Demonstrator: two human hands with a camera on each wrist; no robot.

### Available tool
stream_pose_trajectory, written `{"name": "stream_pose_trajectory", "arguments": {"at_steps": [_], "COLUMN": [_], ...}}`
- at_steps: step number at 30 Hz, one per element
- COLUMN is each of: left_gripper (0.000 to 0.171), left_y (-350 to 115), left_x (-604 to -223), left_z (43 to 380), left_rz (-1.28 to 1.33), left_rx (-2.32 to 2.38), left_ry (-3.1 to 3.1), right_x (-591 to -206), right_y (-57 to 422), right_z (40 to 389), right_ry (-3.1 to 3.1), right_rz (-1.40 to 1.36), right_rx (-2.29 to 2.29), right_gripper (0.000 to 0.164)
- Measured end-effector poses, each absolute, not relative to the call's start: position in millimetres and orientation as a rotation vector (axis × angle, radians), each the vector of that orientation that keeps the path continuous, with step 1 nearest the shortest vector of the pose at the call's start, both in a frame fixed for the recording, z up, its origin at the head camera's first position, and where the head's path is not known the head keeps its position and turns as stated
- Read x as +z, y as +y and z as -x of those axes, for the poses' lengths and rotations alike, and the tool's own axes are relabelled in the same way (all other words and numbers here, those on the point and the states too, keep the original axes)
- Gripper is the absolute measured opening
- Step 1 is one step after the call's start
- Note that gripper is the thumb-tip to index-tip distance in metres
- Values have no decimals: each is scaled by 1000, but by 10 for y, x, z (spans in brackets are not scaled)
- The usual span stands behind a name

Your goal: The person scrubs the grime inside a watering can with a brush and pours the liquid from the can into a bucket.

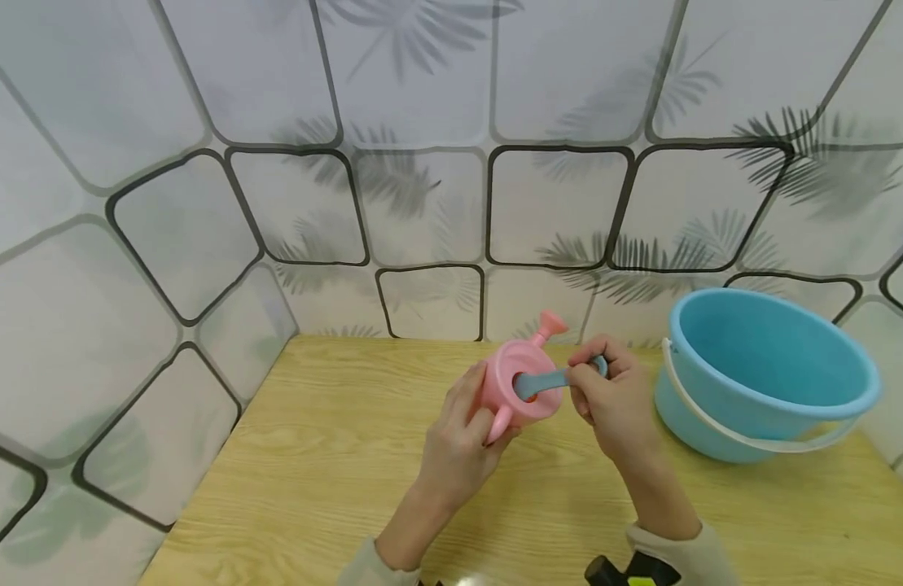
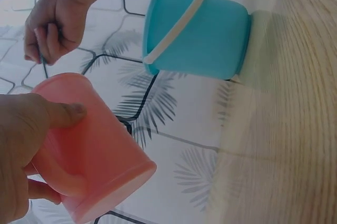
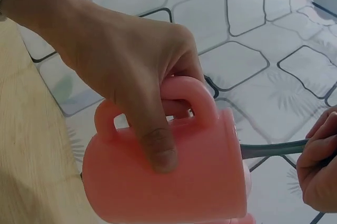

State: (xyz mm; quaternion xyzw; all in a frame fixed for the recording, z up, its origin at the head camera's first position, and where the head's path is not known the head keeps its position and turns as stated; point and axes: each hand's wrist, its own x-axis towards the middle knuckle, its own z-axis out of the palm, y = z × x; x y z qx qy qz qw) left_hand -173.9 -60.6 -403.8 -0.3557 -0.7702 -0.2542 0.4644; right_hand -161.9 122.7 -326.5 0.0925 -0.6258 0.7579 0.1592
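My left hand (image 1: 458, 439) holds a pink toy watering can (image 1: 501, 370) by its side and handle, tilted above the table with its open top toward me. In the right wrist view, its thumb lies along the can's body (image 3: 205, 182). My right hand (image 1: 608, 399) pinches a blue-grey toy shovel (image 1: 550, 381) near the loop at its end. The shovel reaches into the can's opening, which partly hides its far end. Something small and red shows inside the can beside it. The can's spout points away, toward the wall.
A light blue bucket (image 1: 759, 415) with a white handle (image 1: 751, 439) stands upright on the right, close to my right hand. The wood-grain table (image 1: 312, 464) meets patterned walls (image 1: 429, 212) at the back and left.
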Motion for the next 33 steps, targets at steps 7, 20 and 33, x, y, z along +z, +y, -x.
{"name": "stream_pose_trajectory", "arguments": {"at_steps": [7,20,33], "left_gripper": [34,32,33], "left_y": [-624,-661,-652], "left_x": [-4034,-4000,-4014], "left_z": [1737,1755,1769], "left_rz": [881,882,903], "left_rx": [-621,-645,-626], "left_ry": [-1894,-1899,-1875], "right_x": [-3276,-3098,-3101], "right_y": [1312,1595,1722], "right_z": [1567,1480,1385], "right_ry": [-1749,-2177,-2169], "right_rz": [-352,-860,-562], "right_rx": [2203,1823,1579], "right_gripper": [22,23,12]}}
